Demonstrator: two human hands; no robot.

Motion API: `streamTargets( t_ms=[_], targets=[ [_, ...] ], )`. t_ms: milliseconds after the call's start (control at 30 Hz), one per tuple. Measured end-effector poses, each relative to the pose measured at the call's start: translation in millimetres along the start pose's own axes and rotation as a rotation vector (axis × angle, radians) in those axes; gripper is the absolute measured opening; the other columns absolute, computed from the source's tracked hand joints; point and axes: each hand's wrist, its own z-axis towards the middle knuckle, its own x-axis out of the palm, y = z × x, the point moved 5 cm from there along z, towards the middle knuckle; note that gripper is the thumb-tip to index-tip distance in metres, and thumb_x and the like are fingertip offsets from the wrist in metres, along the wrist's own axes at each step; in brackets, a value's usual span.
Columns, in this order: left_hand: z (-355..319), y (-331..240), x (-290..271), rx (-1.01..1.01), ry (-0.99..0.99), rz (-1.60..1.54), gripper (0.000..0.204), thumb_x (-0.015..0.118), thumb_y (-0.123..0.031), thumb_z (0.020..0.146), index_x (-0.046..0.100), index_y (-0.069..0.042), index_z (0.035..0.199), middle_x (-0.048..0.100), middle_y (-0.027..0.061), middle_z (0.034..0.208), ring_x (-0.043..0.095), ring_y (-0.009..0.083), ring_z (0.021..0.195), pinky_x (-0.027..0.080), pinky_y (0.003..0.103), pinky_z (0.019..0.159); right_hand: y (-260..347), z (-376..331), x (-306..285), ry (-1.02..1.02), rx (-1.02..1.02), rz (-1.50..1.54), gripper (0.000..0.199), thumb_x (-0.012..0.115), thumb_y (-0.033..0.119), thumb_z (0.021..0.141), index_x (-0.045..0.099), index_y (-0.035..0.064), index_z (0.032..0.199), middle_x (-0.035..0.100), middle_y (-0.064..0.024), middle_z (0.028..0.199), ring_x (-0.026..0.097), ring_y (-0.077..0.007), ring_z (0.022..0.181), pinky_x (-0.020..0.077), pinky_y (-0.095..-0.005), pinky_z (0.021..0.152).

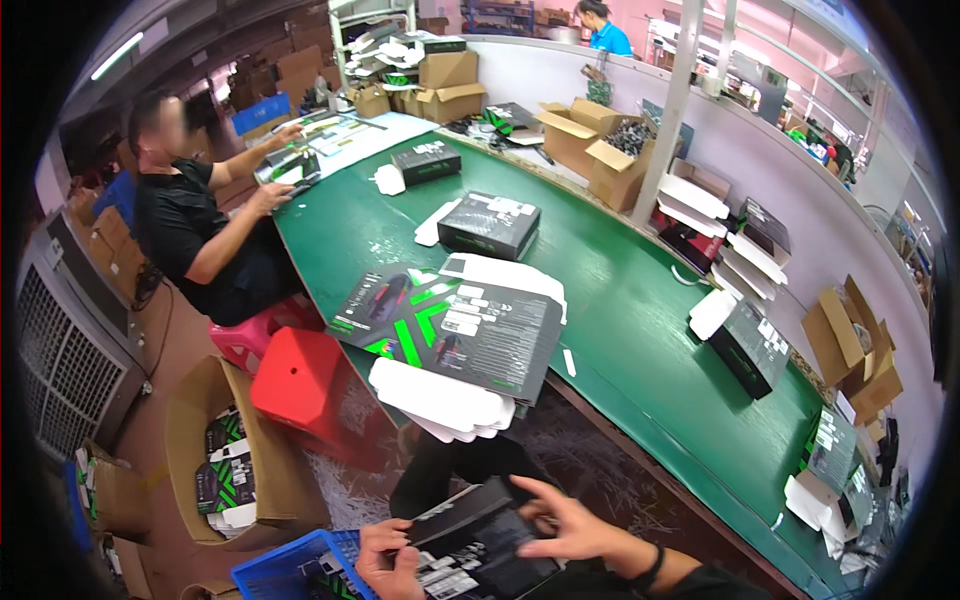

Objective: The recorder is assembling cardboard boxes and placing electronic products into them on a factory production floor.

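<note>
Low in front of me is a black printed cardboard box (480,540), held tilted over my lap with white label patches on its face. My left hand (388,560) grips its left edge, thumb on the face. Over the box's right side is my right hand (575,525), fingers spread and thumb against the face; whether it bears any weight cannot be told. Just beyond, a stack of flattened black-and-green cartons (490,335) with white flaps lies on the green table (610,290), overhanging its near edge.
Closed black boxes (490,222) stand along the table, another (750,345) to the right. A red stool (300,375), a carton of packaging (245,480) and a blue crate (300,565) are at left. A co-worker (190,210) sits at the far left, handling a box.
</note>
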Motion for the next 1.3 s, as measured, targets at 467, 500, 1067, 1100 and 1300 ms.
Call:
streamTargets(
  t_ms=[467, 500, 1067, 1100, 1300],
  targets=[
    [220, 40, 103, 0.233, 0.270, 0.502, 0.051, 0.075, -0.015, 0.084, 0.056, -0.001, 0.129, 0.056, 0.0189, 0.122, 0.056, 0.0335, 0.114, 0.044, 0.043, 0.100, 177, -118, -173, -1.165, -0.213, -1.245, 0.059, 0.079, 0.012, 0.076, 0.055, 0.0003, 0.128, 0.059, -0.0199, 0.120, 0.060, -0.0371, 0.100, 0.0484, -0.0437, 0.087],
    [237, 63, 108, 0.190, 0.307, 0.584, 0.065, 0.077, -0.028, 0.083, 0.053, 0.000, 0.136, 0.052, 0.0199, 0.130, 0.048, 0.0370, 0.124, 0.038, 0.047, 0.107, 167, -111, -159, -1.056, -0.196, -1.129, 0.053, 0.079, 0.014, 0.076, 0.058, 0.0007, 0.122, 0.062, -0.0188, 0.113, 0.061, -0.0359, 0.096, 0.0491, -0.0432, 0.083],
    [358, 81, 182, 0.118, 0.700, 1.517, 0.129, 0.086, -0.074, 0.045, 0.046, 0.003, 0.141, 0.041, 0.0219, 0.146, 0.029, 0.0382, 0.143, 0.009, 0.058, 0.120, 81, -106, -108, -0.848, -0.209, -1.187, 0.014, 0.076, 0.023, 0.083, 0.069, 0.0119, 0.087, 0.062, -0.0027, 0.069, 0.064, -0.0229, 0.059, 0.0500, -0.0346, 0.050],
    [358, 83, 180, 0.179, 0.638, 1.514, 0.127, 0.087, -0.072, 0.046, 0.048, 0.006, 0.137, 0.045, 0.0214, 0.142, 0.032, 0.0365, 0.141, 0.010, 0.058, 0.120, 80, -101, -106, -0.846, -0.292, -1.164, 0.018, 0.076, 0.028, 0.084, 0.067, 0.0119, 0.087, 0.059, -0.0025, 0.067, 0.063, -0.0230, 0.058, 0.0490, -0.0348, 0.048],
    [330, -18, 164, 0.513, 0.318, 1.274, 0.076, 0.093, -0.048, 0.054, 0.055, -0.002, 0.100, 0.058, 0.0146, 0.107, 0.049, 0.0339, 0.115, 0.023, 0.052, 0.113, 69, -75, -65, -0.637, -0.102, -0.982, 0.050, 0.067, 0.056, 0.089, 0.060, 0.0076, 0.101, 0.066, -0.0062, 0.071, 0.067, -0.0234, 0.061, 0.0487, -0.0324, 0.050]
  ],
)
